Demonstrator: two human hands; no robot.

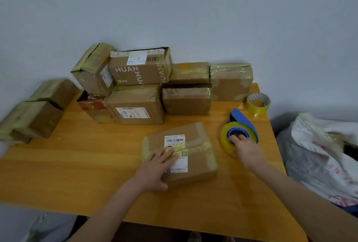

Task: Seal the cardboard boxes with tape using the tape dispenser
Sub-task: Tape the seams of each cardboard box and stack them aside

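1. The box (197, 156) sits near the middle of the worktop (77, 164), in front of the stack (139, 87) against the wall. The dispenser (242, 123) is just to its right, not touching it. Can't tell if it's resting on the wood or slightly lifted.
2. The left hand (157, 166) lies flat on top of the box, fingers straight across the label. It's pressing down, not gripping anything. The right hand (246, 150) is curled onto the dispenser, with fingers at the blue hub inside the roll.
3. The box looks small and light to me. The cardboard is rumpled and already layered with old yellowish tape, so expect it to give a bit under pressure. On smooth wood it'll probably slide once tape gets pulled across it, so a flat palm on top seems right. I'd keep that hand off the seam so the tape has a clear run.
4. The dispenser looks like rigid plastic and fairly light, and the roll probably spins freely. I'd hold it by the hub and frame, not the glossy tape, which is slick outside and sticky underneath. I can't see the cutter or a loose end from here, so watch your fingers.
5. A spare roll (258, 103) sits at the back right corner, and there's a bag (319, 154) off the right edge.
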